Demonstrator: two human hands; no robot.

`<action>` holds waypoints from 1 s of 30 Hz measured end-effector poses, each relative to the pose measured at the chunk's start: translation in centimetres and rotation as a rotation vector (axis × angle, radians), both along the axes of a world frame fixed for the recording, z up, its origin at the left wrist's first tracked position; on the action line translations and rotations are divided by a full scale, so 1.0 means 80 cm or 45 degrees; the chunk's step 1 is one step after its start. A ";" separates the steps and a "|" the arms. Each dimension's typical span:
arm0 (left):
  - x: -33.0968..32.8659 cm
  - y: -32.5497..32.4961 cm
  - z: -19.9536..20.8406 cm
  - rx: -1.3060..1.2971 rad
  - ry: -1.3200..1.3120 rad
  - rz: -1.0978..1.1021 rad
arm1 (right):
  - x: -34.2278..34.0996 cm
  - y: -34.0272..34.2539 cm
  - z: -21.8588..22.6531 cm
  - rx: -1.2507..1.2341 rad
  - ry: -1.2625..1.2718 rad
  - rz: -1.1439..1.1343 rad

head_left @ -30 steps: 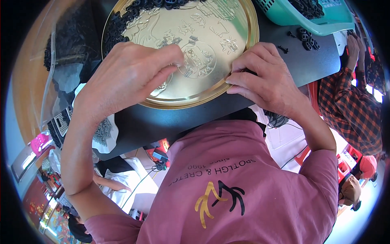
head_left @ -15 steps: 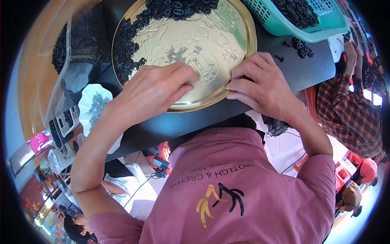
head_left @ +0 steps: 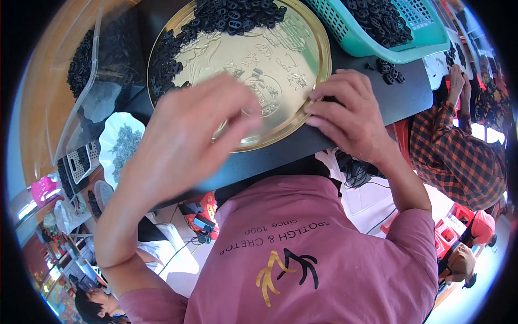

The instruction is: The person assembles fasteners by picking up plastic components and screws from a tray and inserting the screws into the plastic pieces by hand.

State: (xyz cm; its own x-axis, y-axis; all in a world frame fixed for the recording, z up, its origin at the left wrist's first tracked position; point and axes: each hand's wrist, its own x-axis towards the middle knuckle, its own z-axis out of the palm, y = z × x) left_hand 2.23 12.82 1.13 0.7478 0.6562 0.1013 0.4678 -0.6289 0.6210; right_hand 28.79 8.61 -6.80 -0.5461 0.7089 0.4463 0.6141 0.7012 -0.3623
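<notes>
A round gold tray [head_left: 302, 116] with embossed patterns lies on the dark table before me. Small black plastic pieces with two holes [head_left: 234, 19] are heaped along its far and left sides. Near its middle lie a few small, thin silvery pieces [head_left: 258, 73]. My left hand [head_left: 208, 119], smeared by motion, hovers over the tray's near left part; what its fingers hold, if anything, does not show. At the right rim, my right hand [head_left: 348, 110] is closed, fingers curled, with a small black piece [head_left: 330, 99] partly visible between them.
A white scalloped dish [head_left: 110, 154] of small silvery pieces stands left of the tray. At the far right, a green basket [head_left: 388, 53] holds many black pieces, with loose ones [head_left: 391, 73] beside it. A clear plastic bin [head_left: 89, 86] is at left. Another person's hands [head_left: 457, 85] work at right.
My left hand has lifted off the tray's middle and swung toward me, now blurred. The right hand stays at the rim, still closed. The whole view has shifted slightly.
</notes>
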 end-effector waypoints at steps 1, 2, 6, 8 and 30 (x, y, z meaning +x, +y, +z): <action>-0.004 -0.009 0.007 -0.074 -0.103 -0.076 | 0.007 0.000 0.000 0.024 0.000 -0.068; -0.008 -0.020 0.013 -0.150 -0.206 -0.153 | 0.013 0.001 -0.001 0.046 0.001 -0.136; -0.027 -0.091 0.038 -0.519 -0.885 -0.174 | 0.019 0.002 -0.001 0.019 0.078 -0.262; -0.030 -0.088 0.014 -0.593 -0.954 -0.264 | 0.031 0.002 -0.010 0.014 0.037 -0.339; -0.037 -0.069 -0.040 -0.719 -1.177 -0.690 | -0.035 0.027 0.012 -0.076 -0.024 -0.112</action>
State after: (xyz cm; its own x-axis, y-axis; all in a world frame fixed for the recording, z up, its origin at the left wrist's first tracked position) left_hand -0.75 7.31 -2.07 0.7362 0.4047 0.5424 -0.5372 -0.1381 0.8321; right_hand 26.02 10.79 -5.86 -0.4884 0.7796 0.3920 0.6798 0.6216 -0.3893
